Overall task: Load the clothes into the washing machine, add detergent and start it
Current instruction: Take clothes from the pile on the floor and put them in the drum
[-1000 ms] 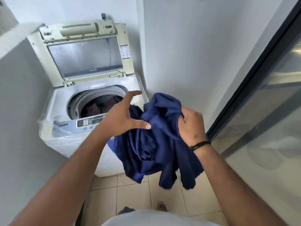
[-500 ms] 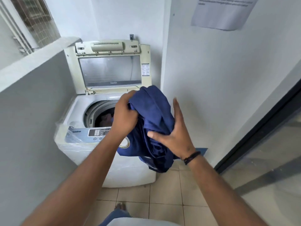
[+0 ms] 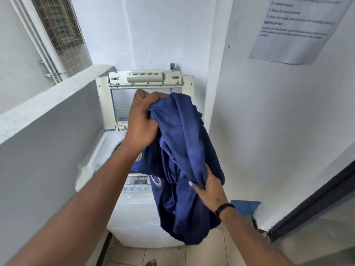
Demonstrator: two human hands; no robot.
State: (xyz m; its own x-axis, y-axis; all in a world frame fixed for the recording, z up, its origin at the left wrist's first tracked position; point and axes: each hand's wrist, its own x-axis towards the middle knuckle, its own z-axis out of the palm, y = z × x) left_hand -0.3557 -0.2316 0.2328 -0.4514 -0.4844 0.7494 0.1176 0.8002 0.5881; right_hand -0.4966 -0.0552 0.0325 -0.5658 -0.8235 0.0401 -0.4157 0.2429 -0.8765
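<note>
A dark blue garment (image 3: 184, 150) hangs in front of the white top-loading washing machine (image 3: 134, 217), whose lid (image 3: 115, 104) stands raised against the back wall. My left hand (image 3: 142, 121) grips the garment's upper end in a fist, high above the drum. My right hand (image 3: 209, 189) pinches a fold of the cloth lower down, in front of the control panel (image 3: 137, 182). The cloth and my left arm hide the drum opening. No detergent is in view.
A grey half-wall (image 3: 48, 121) runs along the left of the machine and a white wall (image 3: 269, 121) with a printed notice (image 3: 295, 25) stands to the right. A dark door frame (image 3: 317, 204) and a blue object (image 3: 245, 207) sit at floor level on the right. The floor is tiled.
My left hand has lifted the garment's top end higher, in front of the lid. My right hand has dropped lower and closed on a fold. The view has tilted up.
</note>
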